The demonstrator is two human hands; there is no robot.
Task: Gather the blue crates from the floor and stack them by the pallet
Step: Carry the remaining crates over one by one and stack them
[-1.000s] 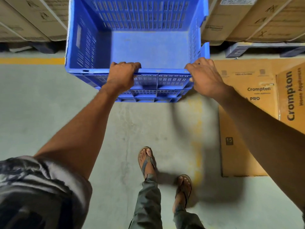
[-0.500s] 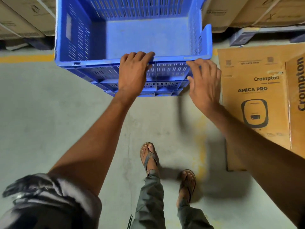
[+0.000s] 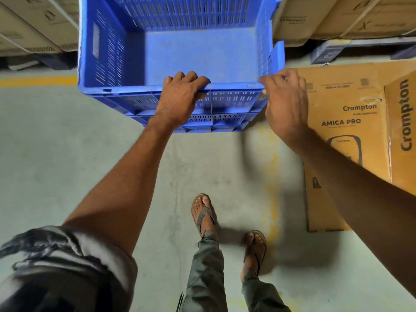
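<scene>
Stack of blue slotted plastic crates [image 3: 180, 55] stands on the grey concrete floor [image 3: 56, 154], beside a flat brown cardboard carton [image 3: 351, 122]. My left hand [image 3: 180, 100] clasps the top crate's near rim; my right hand [image 3: 286, 102] touches its corner, fingers loosely curled, not clamped.

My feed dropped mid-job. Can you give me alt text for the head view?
Both hands, left hand and right hand, are at the near rim of an empty blue crate topping a nested stack on the concrete floor. A flattened Crompton carton lies to the right.
</scene>
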